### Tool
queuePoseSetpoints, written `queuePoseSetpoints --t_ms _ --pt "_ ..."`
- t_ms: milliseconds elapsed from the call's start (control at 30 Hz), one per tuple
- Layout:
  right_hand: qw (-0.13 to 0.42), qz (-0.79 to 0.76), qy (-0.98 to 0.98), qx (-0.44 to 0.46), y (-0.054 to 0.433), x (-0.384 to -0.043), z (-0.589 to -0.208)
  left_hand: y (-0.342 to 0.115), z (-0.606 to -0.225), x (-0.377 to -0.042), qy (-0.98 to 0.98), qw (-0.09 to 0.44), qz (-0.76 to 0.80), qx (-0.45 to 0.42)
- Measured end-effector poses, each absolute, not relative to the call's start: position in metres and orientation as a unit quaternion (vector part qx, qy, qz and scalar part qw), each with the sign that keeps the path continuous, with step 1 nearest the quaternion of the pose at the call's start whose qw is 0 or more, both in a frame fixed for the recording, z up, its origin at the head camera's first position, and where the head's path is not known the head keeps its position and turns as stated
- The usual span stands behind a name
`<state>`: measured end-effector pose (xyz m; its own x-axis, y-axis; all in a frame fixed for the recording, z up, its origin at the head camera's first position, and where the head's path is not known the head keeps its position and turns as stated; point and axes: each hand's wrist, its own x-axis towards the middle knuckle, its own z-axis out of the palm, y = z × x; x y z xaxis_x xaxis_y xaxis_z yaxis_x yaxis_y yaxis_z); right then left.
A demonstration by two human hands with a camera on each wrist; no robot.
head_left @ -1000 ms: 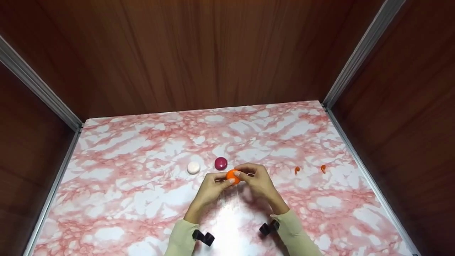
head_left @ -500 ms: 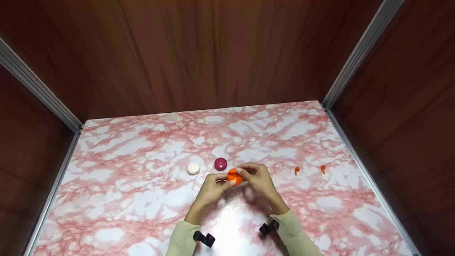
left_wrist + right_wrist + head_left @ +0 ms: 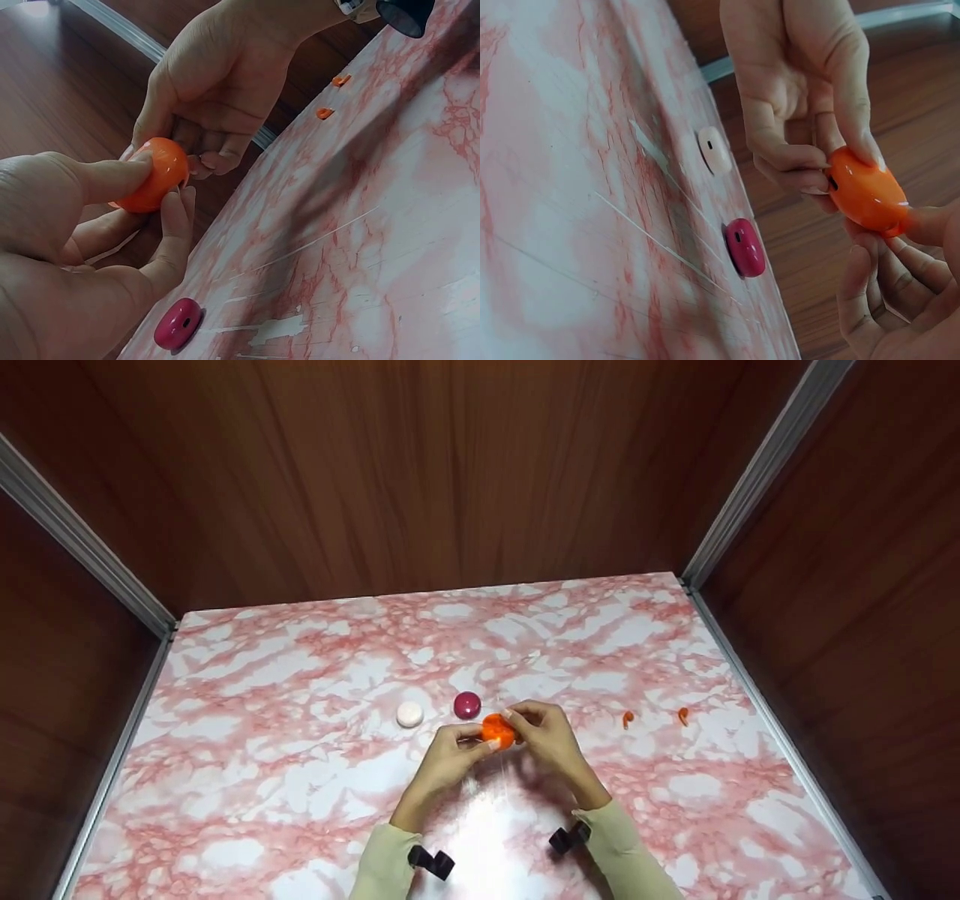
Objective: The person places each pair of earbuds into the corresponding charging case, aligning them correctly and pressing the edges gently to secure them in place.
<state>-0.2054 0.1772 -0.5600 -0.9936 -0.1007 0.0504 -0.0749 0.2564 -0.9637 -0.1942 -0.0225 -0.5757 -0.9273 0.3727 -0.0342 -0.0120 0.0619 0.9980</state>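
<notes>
A glossy orange earbud case (image 3: 496, 731) is held up off the table between both hands. My left hand (image 3: 442, 757) pinches it from the left, its thumb on the near face. From the right, my right hand (image 3: 551, 739) pinches the opposite edge between thumb and fingers. The right wrist view shows a small dark port on the case (image 3: 866, 191) beside the left fingertips, and an edge standing out near the right thumb. How far the lid stands up cannot be told. Two orange earbuds, one nearer (image 3: 628, 720) and one farther right (image 3: 682, 716), lie apart on the table.
A magenta earbud case (image 3: 466, 705) sits just beyond the hands, with a pale pink case (image 3: 409, 714) to its left. The marbled red-and-white table (image 3: 300, 810) has brown wood panels (image 3: 450, 472) at its back and sides, with metal strips at the corners.
The orange case has tilted in the fingers and shifted slightly right; its upper face looks darker and less round. My right fingers have moved slightly along its edge. The other cases and earbuds stay put.
</notes>
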Motion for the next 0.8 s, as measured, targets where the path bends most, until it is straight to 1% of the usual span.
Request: queuePoseSetpoints --t_ms 333,533,800 --pt "0.011 -0.604 0.794 -0.069 0.179 -0.206 -0.558 -0.022 -0.575 -0.196 0.698 0.151 0.687 0.132" --pt "0.011 -0.597 0.798 -0.076 0.183 -0.205 -0.556 -0.022 -0.574 -0.195 0.701 0.144 0.686 0.129" --pt "-0.022 -0.593 0.804 -0.047 0.198 -0.203 -0.554 -0.025 -0.574 -0.194 0.711 0.138 0.68 0.114"
